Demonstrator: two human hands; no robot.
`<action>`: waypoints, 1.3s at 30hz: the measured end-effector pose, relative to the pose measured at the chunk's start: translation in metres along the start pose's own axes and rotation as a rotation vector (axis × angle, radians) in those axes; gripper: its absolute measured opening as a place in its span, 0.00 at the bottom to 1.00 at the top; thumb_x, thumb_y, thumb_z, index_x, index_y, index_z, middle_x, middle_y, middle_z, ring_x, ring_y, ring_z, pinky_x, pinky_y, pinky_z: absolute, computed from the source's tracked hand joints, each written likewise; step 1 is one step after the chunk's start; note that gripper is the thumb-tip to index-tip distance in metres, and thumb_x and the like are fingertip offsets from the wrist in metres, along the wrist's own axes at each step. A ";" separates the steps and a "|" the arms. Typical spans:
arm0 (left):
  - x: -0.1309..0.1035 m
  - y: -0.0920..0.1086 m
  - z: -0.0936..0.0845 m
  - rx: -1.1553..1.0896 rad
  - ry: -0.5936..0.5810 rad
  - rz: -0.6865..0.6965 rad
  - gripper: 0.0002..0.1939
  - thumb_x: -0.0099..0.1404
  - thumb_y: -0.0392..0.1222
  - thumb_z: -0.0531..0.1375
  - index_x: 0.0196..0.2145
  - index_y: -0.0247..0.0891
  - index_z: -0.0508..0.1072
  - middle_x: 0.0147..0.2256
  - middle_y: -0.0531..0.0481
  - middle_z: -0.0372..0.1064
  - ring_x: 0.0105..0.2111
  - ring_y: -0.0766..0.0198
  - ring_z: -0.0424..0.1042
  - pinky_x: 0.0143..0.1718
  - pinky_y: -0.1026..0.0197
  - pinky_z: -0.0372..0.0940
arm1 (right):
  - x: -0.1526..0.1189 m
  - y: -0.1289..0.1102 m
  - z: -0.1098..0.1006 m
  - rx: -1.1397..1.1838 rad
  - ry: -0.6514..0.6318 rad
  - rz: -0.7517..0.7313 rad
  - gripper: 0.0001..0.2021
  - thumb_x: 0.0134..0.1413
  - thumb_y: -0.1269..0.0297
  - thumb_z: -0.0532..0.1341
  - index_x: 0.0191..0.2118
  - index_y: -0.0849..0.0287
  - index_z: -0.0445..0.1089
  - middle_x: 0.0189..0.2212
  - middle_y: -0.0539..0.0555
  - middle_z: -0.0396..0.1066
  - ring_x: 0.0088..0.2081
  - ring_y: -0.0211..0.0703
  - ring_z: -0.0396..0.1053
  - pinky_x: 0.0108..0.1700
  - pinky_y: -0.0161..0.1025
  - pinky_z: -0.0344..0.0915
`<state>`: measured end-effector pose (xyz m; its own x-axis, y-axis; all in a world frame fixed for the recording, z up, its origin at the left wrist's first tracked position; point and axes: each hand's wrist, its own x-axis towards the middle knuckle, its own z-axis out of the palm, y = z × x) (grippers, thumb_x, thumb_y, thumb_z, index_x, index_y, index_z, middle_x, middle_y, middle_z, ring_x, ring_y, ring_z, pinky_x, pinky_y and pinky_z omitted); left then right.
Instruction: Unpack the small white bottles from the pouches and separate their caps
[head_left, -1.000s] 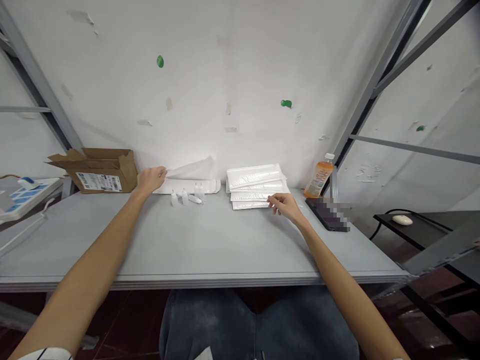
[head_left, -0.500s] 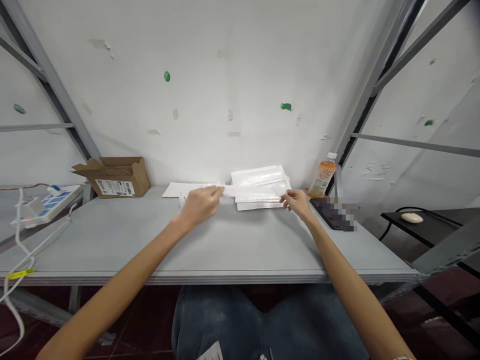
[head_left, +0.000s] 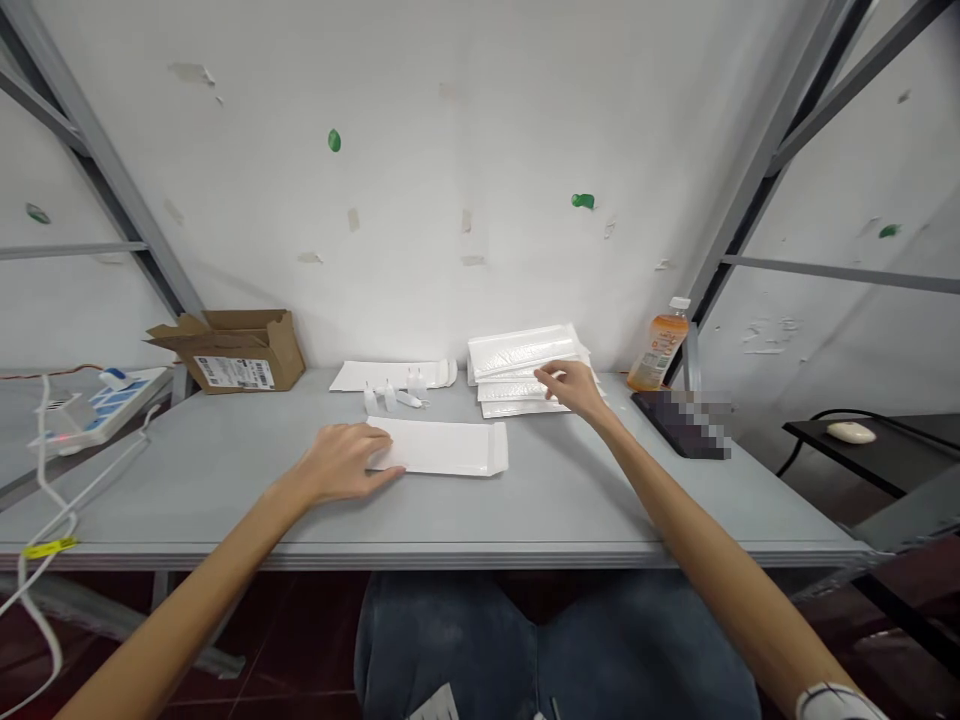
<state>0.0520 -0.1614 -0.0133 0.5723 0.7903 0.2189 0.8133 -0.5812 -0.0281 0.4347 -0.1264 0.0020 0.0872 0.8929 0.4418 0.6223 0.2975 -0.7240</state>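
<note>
The envelope lies flat on the grey table, near its middle. The left hand rests on its left end, thumb and fingers spread apart, covering that end. Behind it are small white plugs and another envelope. The right hand is at the stack, fingertips narrow; whether they hold anything I cannot tell. The box and the bottle stand by a white wall with green spots, between metal posts. The phone is partly pixelated. The power strip's cord is cut off at left; the floor is dim.
</note>
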 end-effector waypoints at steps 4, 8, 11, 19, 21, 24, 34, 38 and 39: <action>0.018 -0.005 0.008 -0.032 0.039 0.014 0.27 0.64 0.66 0.53 0.45 0.44 0.77 0.50 0.44 0.74 0.52 0.49 0.70 0.45 0.54 0.64 | 0.046 -0.054 0.056 -0.078 -0.187 -0.161 0.10 0.56 0.59 0.62 0.36 0.60 0.75 0.41 0.55 0.76 0.28 0.37 0.72 0.31 0.35 0.66; 0.033 -0.010 0.026 -0.079 0.024 0.065 0.29 0.65 0.67 0.51 0.47 0.43 0.77 0.51 0.44 0.71 0.49 0.51 0.71 0.42 0.55 0.66 | 0.080 -0.098 0.118 -0.252 -0.360 -0.243 0.13 0.56 0.61 0.64 0.46 0.59 0.75 0.46 0.57 0.74 0.41 0.44 0.73 0.43 0.38 0.67; 0.031 -0.013 0.035 -0.084 0.055 0.048 0.30 0.64 0.67 0.52 0.47 0.43 0.77 0.51 0.44 0.70 0.48 0.51 0.71 0.40 0.55 0.66 | 0.092 -0.110 0.154 -0.375 -0.435 -0.275 0.16 0.56 0.64 0.65 0.50 0.58 0.74 0.49 0.59 0.72 0.48 0.47 0.71 0.48 0.41 0.67; 0.027 -0.011 0.037 -0.092 0.030 0.011 0.31 0.64 0.69 0.51 0.47 0.43 0.77 0.51 0.43 0.67 0.36 0.56 0.73 0.37 0.54 0.66 | 0.094 -0.101 0.185 -0.262 -0.534 -0.163 0.08 0.49 0.77 0.63 0.36 0.66 0.77 0.34 0.57 0.77 0.22 0.35 0.71 0.27 0.33 0.67; 0.028 -0.010 0.035 -0.101 -0.002 -0.010 0.32 0.63 0.69 0.51 0.47 0.42 0.77 0.52 0.43 0.66 0.34 0.57 0.73 0.37 0.52 0.66 | 0.092 -0.101 0.183 -0.220 -0.527 -0.144 0.07 0.48 0.79 0.62 0.32 0.67 0.77 0.28 0.55 0.76 0.18 0.33 0.68 0.24 0.32 0.66; 0.028 -0.008 0.032 -0.098 -0.022 -0.037 0.33 0.63 0.70 0.51 0.49 0.42 0.76 0.53 0.43 0.65 0.35 0.55 0.73 0.38 0.52 0.66 | 0.088 -0.102 0.173 -0.141 -0.489 -0.156 0.07 0.47 0.80 0.61 0.29 0.67 0.76 0.23 0.54 0.74 0.16 0.33 0.66 0.22 0.32 0.66; 0.033 -0.005 0.023 -0.184 -0.120 -0.088 0.32 0.60 0.69 0.53 0.44 0.40 0.77 0.52 0.43 0.65 0.40 0.52 0.73 0.40 0.54 0.64 | 0.039 -0.047 0.042 0.348 -0.205 0.029 0.04 0.46 0.69 0.67 0.26 0.64 0.74 0.23 0.55 0.71 0.25 0.38 0.68 0.23 0.35 0.72; 0.040 -0.003 0.025 -0.199 -0.150 -0.076 0.29 0.61 0.66 0.54 0.39 0.38 0.77 0.50 0.41 0.68 0.40 0.51 0.72 0.38 0.55 0.63 | 0.008 0.002 -0.007 0.444 -0.235 0.266 0.07 0.39 0.69 0.72 0.24 0.64 0.74 0.24 0.55 0.71 0.26 0.37 0.67 0.27 0.38 0.75; 0.042 -0.002 0.025 -0.207 -0.153 -0.067 0.27 0.61 0.66 0.54 0.38 0.38 0.77 0.49 0.41 0.68 0.41 0.51 0.72 0.39 0.55 0.63 | 0.002 0.013 -0.014 0.456 -0.258 0.312 0.07 0.38 0.69 0.72 0.25 0.65 0.75 0.24 0.55 0.71 0.26 0.38 0.68 0.28 0.38 0.75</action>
<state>0.0771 -0.1221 -0.0289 0.5398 0.8394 0.0628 0.8201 -0.5413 0.1853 0.4535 -0.1254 0.0009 -0.0149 0.9974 0.0706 0.1969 0.0721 -0.9778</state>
